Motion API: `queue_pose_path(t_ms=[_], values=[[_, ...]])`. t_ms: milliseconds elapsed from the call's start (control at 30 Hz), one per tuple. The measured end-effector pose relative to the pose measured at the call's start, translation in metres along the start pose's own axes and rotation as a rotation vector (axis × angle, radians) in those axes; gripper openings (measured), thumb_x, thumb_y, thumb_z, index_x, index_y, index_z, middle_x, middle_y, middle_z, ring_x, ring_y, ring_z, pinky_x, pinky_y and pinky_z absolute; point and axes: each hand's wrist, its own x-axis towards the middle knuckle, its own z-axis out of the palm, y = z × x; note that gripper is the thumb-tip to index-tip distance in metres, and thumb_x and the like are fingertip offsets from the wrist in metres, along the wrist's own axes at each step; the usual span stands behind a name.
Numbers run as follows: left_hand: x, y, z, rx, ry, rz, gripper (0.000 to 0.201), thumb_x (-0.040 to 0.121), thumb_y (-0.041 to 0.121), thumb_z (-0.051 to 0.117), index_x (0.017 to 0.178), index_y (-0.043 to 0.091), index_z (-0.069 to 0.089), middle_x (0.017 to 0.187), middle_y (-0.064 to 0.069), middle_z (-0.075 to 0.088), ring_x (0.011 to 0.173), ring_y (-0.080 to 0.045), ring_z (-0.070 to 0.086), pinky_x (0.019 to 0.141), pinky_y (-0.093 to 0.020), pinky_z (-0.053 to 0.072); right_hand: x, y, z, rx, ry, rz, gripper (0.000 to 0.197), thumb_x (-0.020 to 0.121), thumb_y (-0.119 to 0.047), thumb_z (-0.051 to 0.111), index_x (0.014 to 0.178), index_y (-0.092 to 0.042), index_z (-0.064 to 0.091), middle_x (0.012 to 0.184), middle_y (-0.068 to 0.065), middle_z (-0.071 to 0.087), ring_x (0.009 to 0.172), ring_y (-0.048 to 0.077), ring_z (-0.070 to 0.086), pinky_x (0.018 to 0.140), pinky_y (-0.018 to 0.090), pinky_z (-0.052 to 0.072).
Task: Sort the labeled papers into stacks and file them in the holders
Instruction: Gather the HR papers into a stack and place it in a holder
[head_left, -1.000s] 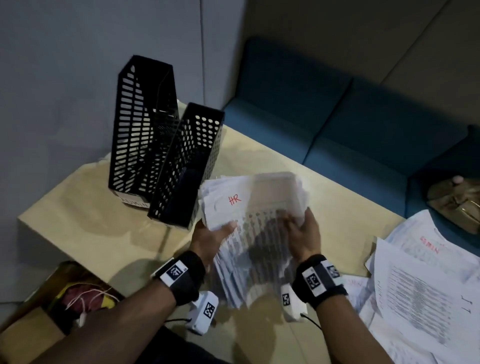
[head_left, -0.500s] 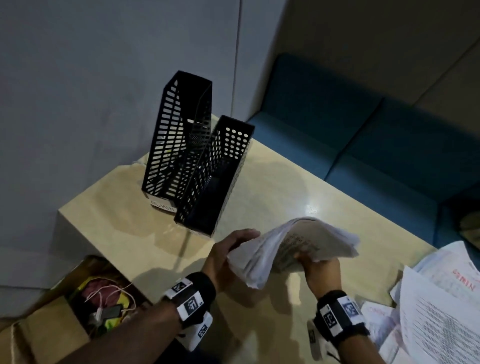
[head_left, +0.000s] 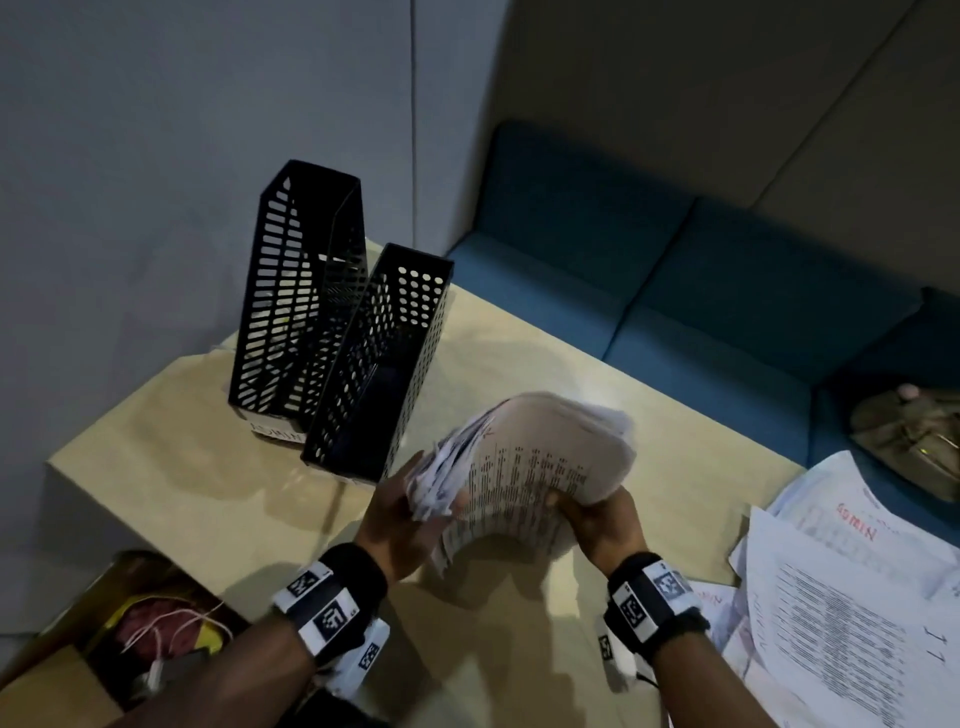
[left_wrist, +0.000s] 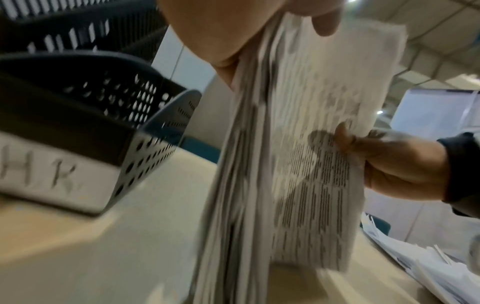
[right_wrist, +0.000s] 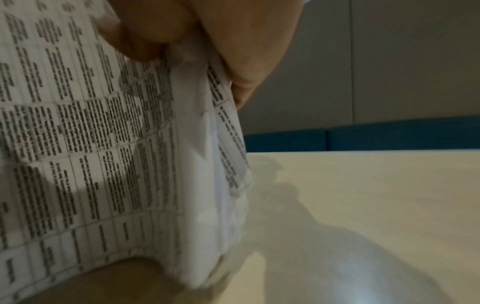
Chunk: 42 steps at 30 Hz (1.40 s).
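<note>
A thick stack of printed papers (head_left: 535, 467) stands on edge on the beige table (head_left: 171, 467), bowed over at the top. My left hand (head_left: 400, 514) grips its left edge, and my right hand (head_left: 597, 519) grips its right side, thumb on the printed face. Close up, the stack of papers (left_wrist: 298, 144) fills the left wrist view and the sheet edges (right_wrist: 103, 144) fill the right wrist view. Just left of the stack stand two black mesh file holders (head_left: 374, 358), the nearer one (left_wrist: 85, 123) labeled HR, the far one (head_left: 296, 296) with an ADMIN label at its foot.
A loose spread of papers (head_left: 852, 597), one marked ADMIN in red, lies at the table's right. A blue sofa (head_left: 675, 291) runs behind the table with a tan bag (head_left: 914, 436) on it. A cardboard box (head_left: 104, 660) with cables sits on the floor at lower left.
The stack went from lying fanned in both hands with the HR mark up to standing on edge on the table, curled over. Both hands shifted right, away from the holders.
</note>
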Motion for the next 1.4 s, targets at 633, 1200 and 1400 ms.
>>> queue_pose_path(t_ms=[633, 1200, 1400], values=[[0.015, 0.000, -0.014, 0.337, -0.019, 0.497, 0.055, 0.086, 0.016, 0.059, 0.135, 0.012, 0.035, 0.122, 0.007, 0.060, 0.110, 0.008, 0.058, 0.086, -0.017, 0.052, -0.017, -0.032, -0.021, -0.112, 0.325, -0.576, 0.085, 0.069, -0.041, 0.079, 0.135, -0.036, 0.026, 0.124, -0.039, 0.039, 0.106, -0.015, 0.049, 0.086, 0.007, 0.045], [0.042, 0.065, -0.082, 0.140, 0.682, 0.132, 0.018, 0.092, -0.003, 0.056, 0.089, -0.020, 0.059, 0.081, -0.036, 0.063, 0.068, -0.024, 0.057, 0.063, -0.027, 0.043, 0.027, -0.084, 0.037, -0.309, 0.050, -0.213, 0.072, 0.081, -0.021, 0.074, 0.140, -0.015, 0.033, 0.118, -0.008, 0.053, 0.098, 0.005, 0.053, 0.074, 0.004, 0.044], [0.061, 0.082, -0.130, 0.243, 0.868, 0.149, 0.026, 0.091, -0.006, 0.048, 0.111, -0.006, 0.064, 0.088, -0.002, 0.061, 0.069, 0.016, 0.052, 0.066, 0.009, 0.029, 0.049, -0.098, 0.105, -0.445, -0.156, -0.323, 0.076, 0.088, -0.024, 0.066, 0.150, -0.024, 0.024, 0.147, 0.002, 0.043, 0.131, 0.017, 0.045, 0.108, 0.034, 0.038]])
